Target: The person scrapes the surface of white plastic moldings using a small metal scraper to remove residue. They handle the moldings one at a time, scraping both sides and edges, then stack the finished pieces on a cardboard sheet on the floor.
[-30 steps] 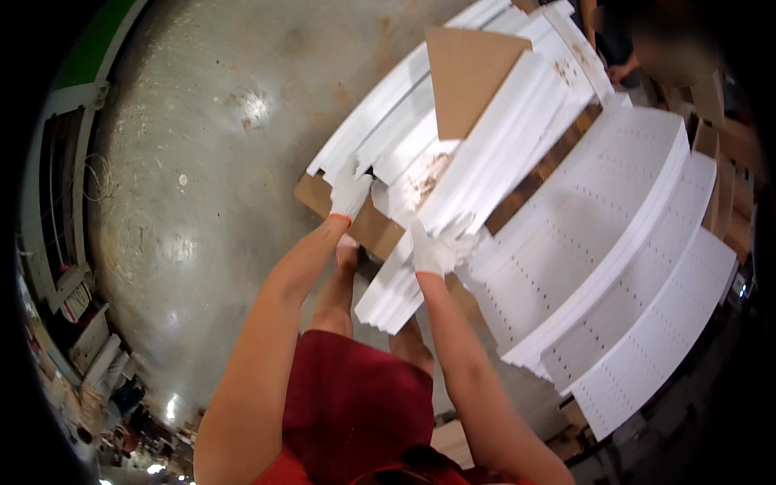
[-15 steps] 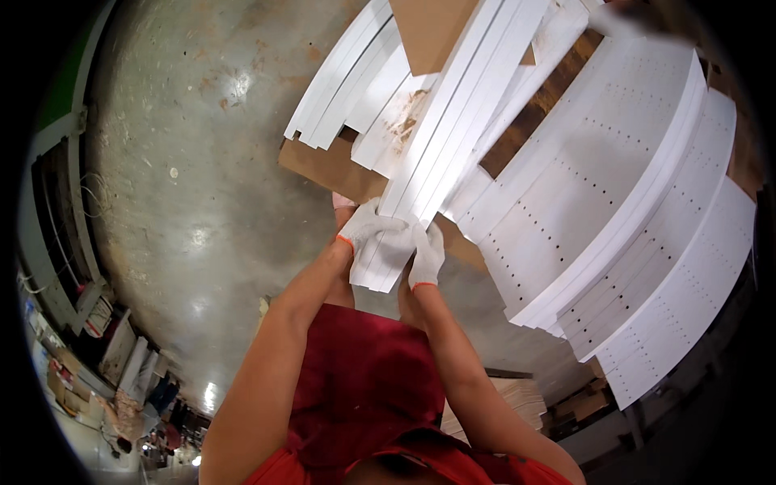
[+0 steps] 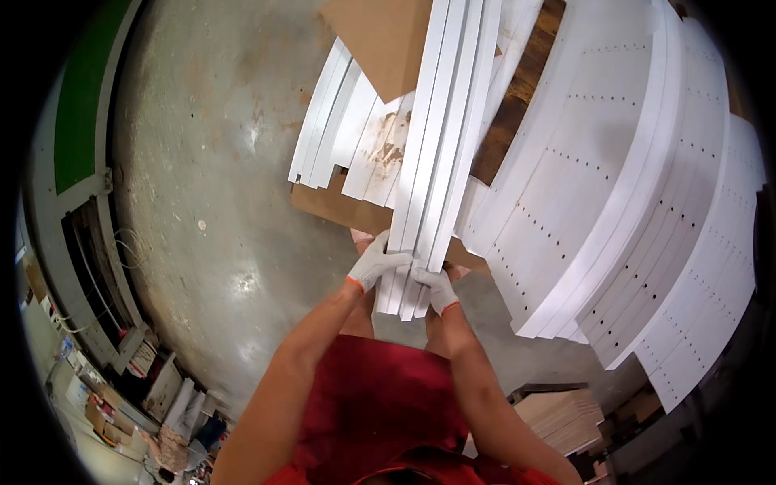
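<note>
Several long white boards [image 3: 432, 162] lie side by side in a bundle, their near ends pointing at me. My left hand [image 3: 380, 263], in a white glove with an orange cuff, wraps the bundle's left side near that end, thumb on top. On the opposite side my right hand [image 3: 436, 288], gloved alike, closes round the boards with its fingers partly hidden. Narrow gaps run between the boards, and their near ends are uneven. Beneath the bundle are more white boards [image 3: 368, 153], some with brown smudges.
Stacked white panels with rows of small holes [image 3: 558, 174] stand on the right. A brown cardboard sheet [image 3: 380, 40] lies beside the bundle at the far end. Grey concrete floor [image 3: 210, 202] extends left. At lower left another person [image 3: 168, 449] is near some clutter; light brown boards [image 3: 562, 416] lie lower right.
The held boards have turned more upright in view, and grooves between them now show more clearly. My hands have moved apart to either side of the bundle. The whole view has shifted.
</note>
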Motion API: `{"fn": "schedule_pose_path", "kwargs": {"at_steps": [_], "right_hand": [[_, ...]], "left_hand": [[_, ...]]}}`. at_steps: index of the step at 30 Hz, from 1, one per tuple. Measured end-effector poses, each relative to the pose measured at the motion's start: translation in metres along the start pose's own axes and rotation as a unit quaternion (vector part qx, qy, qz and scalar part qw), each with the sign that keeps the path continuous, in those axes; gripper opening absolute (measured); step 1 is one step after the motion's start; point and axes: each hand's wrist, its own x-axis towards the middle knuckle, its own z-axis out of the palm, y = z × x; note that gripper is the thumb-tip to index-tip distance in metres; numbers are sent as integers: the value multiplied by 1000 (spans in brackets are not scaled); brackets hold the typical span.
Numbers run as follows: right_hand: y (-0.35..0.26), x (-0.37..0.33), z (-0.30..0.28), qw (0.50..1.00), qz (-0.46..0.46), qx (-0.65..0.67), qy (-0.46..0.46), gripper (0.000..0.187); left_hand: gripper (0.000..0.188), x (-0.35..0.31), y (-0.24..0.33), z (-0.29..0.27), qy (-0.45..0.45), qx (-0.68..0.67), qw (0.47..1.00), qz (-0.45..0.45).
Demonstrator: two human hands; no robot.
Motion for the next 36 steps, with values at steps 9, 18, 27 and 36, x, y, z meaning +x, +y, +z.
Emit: {"fn": "schedule_pose_path", "kwargs": {"at_steps": [9, 18, 27, 36], "right_hand": [[10, -37, 10, 989, -127, -60, -38, 67], [10, -7, -2, 988, -102, -102, 59, 59], [-4, 5, -12, 996, -12, -93, 4, 63], [-10, -15, 0, 996, -59, -71, 16, 63]], "left_hand": [[60, -28, 30, 27, -17, -33, 999, 3], [58, -12, 1, 30, 109, 78, 990, 47], [55, 1, -4, 29, 33, 4, 999, 6], [68, -2, -5, 26, 53, 74, 996, 15]]}}
